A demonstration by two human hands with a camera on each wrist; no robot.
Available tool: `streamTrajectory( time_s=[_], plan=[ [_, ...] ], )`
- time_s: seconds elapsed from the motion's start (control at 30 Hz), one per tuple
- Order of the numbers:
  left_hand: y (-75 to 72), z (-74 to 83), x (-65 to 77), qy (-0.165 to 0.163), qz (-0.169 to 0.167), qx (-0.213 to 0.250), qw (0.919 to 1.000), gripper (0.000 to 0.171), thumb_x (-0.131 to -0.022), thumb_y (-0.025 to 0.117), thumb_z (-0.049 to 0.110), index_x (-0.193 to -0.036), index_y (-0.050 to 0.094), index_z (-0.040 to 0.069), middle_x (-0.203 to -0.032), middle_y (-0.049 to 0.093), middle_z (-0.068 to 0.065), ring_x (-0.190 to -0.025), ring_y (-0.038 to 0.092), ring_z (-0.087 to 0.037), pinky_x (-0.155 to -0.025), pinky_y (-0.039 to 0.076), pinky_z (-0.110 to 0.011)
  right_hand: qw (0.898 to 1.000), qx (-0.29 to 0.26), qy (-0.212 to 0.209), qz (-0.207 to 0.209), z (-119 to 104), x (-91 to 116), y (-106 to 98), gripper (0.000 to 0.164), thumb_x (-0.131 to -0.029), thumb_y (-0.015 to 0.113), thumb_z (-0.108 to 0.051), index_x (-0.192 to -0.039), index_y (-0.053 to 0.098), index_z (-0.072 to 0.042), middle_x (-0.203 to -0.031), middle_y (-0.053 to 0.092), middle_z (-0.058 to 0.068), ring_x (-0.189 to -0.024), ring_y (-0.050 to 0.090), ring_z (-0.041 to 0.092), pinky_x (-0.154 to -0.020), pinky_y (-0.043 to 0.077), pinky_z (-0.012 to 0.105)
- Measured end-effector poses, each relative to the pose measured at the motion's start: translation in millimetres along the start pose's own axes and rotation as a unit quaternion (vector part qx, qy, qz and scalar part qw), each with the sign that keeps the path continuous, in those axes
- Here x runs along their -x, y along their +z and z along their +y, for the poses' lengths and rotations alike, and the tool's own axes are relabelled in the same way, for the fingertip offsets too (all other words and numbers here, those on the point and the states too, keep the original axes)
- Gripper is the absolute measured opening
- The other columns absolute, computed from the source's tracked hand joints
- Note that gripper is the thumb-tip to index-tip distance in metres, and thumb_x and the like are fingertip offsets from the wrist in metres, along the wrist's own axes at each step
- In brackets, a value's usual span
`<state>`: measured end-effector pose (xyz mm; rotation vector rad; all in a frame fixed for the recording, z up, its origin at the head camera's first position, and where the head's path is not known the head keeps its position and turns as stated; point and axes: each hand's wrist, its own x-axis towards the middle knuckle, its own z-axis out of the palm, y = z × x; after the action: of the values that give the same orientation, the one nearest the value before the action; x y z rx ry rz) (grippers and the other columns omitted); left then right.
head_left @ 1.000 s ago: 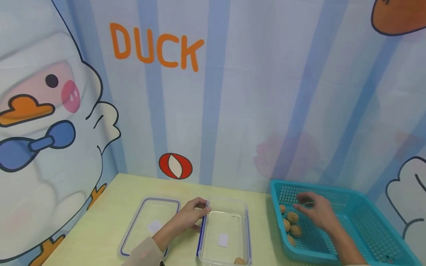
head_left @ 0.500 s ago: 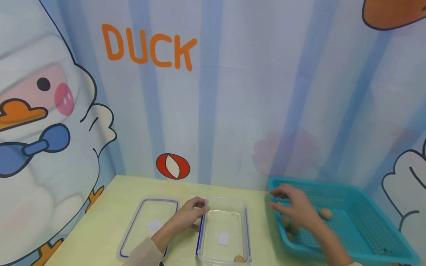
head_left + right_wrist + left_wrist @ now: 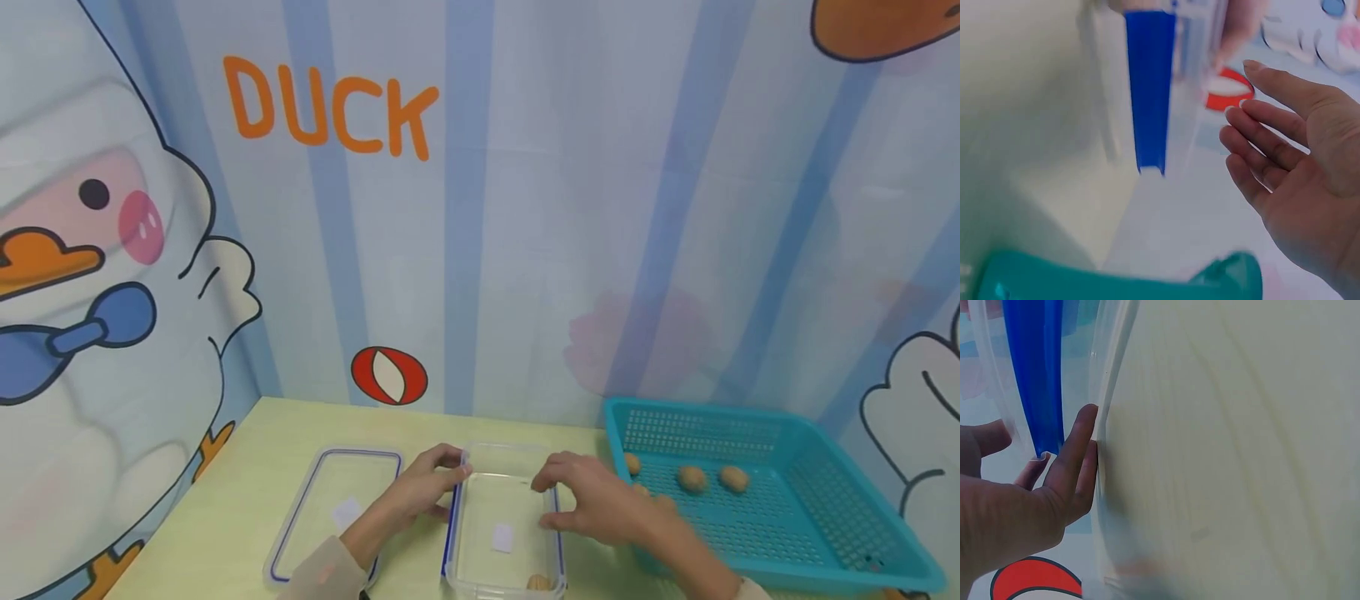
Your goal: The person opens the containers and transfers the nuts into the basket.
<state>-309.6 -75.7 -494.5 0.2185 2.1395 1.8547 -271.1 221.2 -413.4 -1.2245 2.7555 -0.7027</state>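
Note:
A clear plastic food container [image 3: 498, 504] with blue side clips stands on the table, a single walnut [image 3: 538, 582] in its near right corner. My left hand [image 3: 425, 483] holds its left wall, thumb at the rim and fingers outside; in the left wrist view the blue clip [image 3: 1035, 369] lies between thumb and fingers. Over the container's right edge is my right hand [image 3: 596, 500], thumb and fingers spread apart. The right wrist view shows that hand with nothing in it. Several walnuts [image 3: 692, 478] lie in the turquoise basket [image 3: 840, 517], some partly hidden behind the right forearm.
A clear lid [image 3: 363, 479] with a blue seal lies flat left of the container, partly under the left forearm. White paper pieces show on the lid and in the container [image 3: 502, 538]. Behind the table hangs a printed duck curtain [image 3: 540, 208].
My right hand has moved left, out of the basket and over its rim to the container's right edge. Two walnuts in the basket's middle are uncovered. The left hand stays on the container.

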Motion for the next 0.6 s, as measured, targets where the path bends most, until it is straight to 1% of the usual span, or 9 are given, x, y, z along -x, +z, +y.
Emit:
streamTrajectory(
  time_s=[0.13,0.27,0.43,0.6],
  plan=[
    [0.1,0.0,-0.8,0.002,-0.004,0.004,1.0,0.045,-0.107,0.067,0.026,-0.14,0.054,-0.002,-0.137,0.057,-0.016,-0.127,0.058,-0.044,-0.082,0.065,-0.052,0.998,0.005,0.011,-0.068,-9,-9,11,0.03,-0.094,0.084,-0.027,-0.12,0.075,-0.015,-0.116,0.068,-0.007,-0.11,0.064,0.014,-0.093,0.058,0.036],
    [0.1,0.2,-0.3,0.001,-0.003,0.0,1.0,0.045,-0.106,0.067,0.026,-0.14,0.054,-0.002,-0.137,0.058,-0.016,-0.127,0.058,-0.045,-0.082,0.065,-0.053,0.993,0.004,0.022,-0.115,-11,-15,21,0.03,-0.092,0.086,-0.023,-0.118,0.077,-0.012,-0.115,0.07,-0.01,-0.11,0.065,0.012,-0.095,0.058,0.034],
    [-0.7,-0.1,0.8,-0.001,-0.005,0.001,1.0,0.045,-0.107,0.067,0.025,-0.14,0.054,-0.001,-0.137,0.058,-0.016,-0.128,0.058,-0.045,-0.083,0.065,-0.054,0.988,0.004,0.024,-0.151,-11,-17,33,0.029,-0.089,0.088,-0.022,-0.115,0.079,-0.013,-0.11,0.071,-0.014,-0.106,0.066,0.005,-0.093,0.058,0.027],
    [-1.7,0.5,1.5,0.0,-0.006,0.002,1.0,0.044,-0.107,0.066,0.025,-0.14,0.054,-0.002,-0.135,0.058,-0.016,-0.127,0.059,-0.043,-0.084,0.065,-0.055,0.983,0.006,0.032,-0.181,-11,-19,41,0.029,-0.086,0.09,-0.023,-0.111,0.08,-0.015,-0.104,0.071,-0.015,-0.1,0.067,0.003,-0.087,0.058,0.023]
  ],
)
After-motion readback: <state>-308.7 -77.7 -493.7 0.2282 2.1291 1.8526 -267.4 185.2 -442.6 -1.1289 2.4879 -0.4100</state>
